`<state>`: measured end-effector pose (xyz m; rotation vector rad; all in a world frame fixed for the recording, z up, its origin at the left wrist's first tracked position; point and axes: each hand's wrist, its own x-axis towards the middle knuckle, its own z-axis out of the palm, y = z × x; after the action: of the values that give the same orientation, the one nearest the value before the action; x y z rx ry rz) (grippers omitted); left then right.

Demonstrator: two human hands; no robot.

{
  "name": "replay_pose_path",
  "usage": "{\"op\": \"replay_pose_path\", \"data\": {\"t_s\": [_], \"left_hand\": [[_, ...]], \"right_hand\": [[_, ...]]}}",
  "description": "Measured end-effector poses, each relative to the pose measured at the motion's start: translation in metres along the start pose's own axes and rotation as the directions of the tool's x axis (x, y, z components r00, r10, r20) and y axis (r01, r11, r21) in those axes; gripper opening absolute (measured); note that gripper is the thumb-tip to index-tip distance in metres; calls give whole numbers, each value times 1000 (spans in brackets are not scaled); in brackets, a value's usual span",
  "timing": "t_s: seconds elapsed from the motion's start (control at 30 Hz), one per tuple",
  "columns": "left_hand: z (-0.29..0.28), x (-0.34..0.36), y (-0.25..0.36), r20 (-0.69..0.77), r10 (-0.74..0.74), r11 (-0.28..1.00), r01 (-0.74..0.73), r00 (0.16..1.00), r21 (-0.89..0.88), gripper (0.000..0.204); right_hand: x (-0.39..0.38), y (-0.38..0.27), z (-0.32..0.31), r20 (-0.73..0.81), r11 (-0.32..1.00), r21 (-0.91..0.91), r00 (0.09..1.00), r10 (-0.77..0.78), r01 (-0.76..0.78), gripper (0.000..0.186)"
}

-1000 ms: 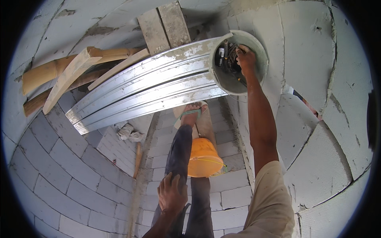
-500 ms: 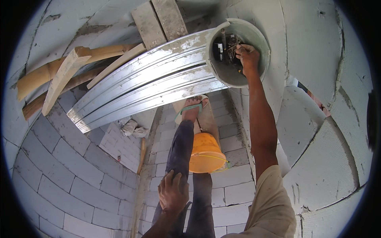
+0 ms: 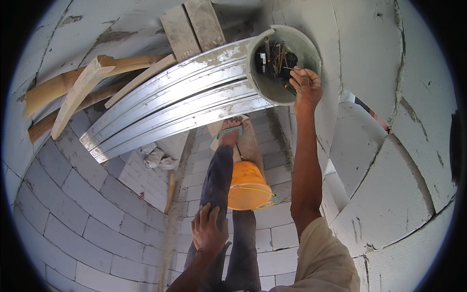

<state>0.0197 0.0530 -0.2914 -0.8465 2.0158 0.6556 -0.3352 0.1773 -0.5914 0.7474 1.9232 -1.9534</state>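
My right hand is at the near right rim of a grey-green bucket, fingers pinched on a thin nail whose end sticks out to the left. Inside the bucket lies a loose heap of long thin nails, beside a small white-and-dark box and a dark rod or handle. My left hand rests on my left leg, its fingers laid over the dark trouser cloth and holding nothing.
The bucket stands on the right end of shiny metal planks. Below hangs or stands an orange bucket near my legs. Wooden poles jut out at left. Grey block walls surround me; my sandalled foot is on a board.
My right hand has drawn back from the nail heap toward the bucket's near rim, with a nail in its fingers. My left hand stays on my leg. The view has shifted slightly.
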Motion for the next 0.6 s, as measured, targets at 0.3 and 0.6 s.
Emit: {"op": "replay_pose_path", "data": {"t_s": [0.3, 0.6], "left_hand": [[7, -7, -2, -90, 63, 982, -78, 994, -174, 48], [38, -65, 10, -290, 305, 525, -414, 907, -744, 20]], "right_hand": [[-248, -40, -45, 381, 890, -148, 806, 454, -432, 19], [-442, -131, -126, 184, 814, -327, 813, 553, -479, 23]]}}
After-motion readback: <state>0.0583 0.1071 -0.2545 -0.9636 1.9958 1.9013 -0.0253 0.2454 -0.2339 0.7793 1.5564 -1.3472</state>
